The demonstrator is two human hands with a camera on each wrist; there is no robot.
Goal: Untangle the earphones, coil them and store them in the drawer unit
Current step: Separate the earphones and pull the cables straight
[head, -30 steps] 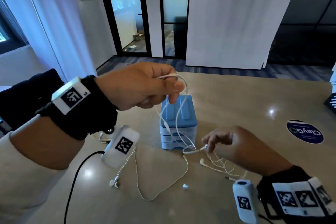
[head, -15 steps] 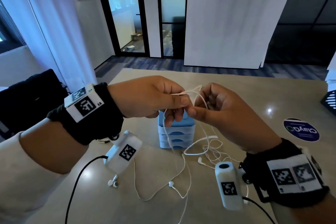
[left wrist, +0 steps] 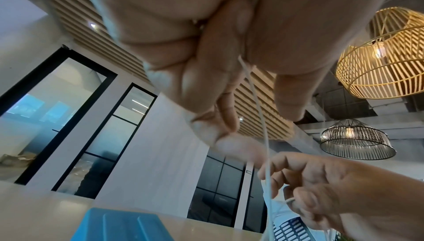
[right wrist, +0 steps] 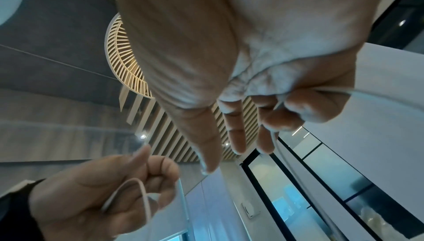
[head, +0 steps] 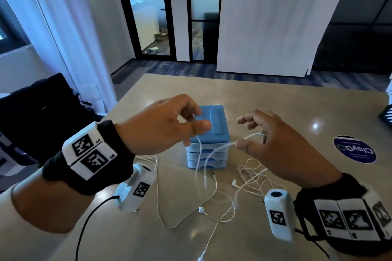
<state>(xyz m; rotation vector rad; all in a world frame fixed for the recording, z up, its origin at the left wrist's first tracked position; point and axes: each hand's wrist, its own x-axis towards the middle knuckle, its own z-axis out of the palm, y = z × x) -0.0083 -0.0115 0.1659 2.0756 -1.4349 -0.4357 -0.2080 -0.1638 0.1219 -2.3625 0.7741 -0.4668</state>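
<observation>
Above the blue drawer unit [head: 209, 133], left hand [head: 161, 125] and right hand [head: 273, 144] each pinch the white earphone cable [head: 214, 150]; the slack lies tangled in front of the unit. Pulling apart could tighten knots.

You wear a thick black band on each wrist [head: 89, 167] with white square tags that show black block patterns, a small white camera box [head: 135, 190] with the same kind of tag hangs under each band on a thin black wire, and your left sleeve [head: 25, 237] is white.
</observation>
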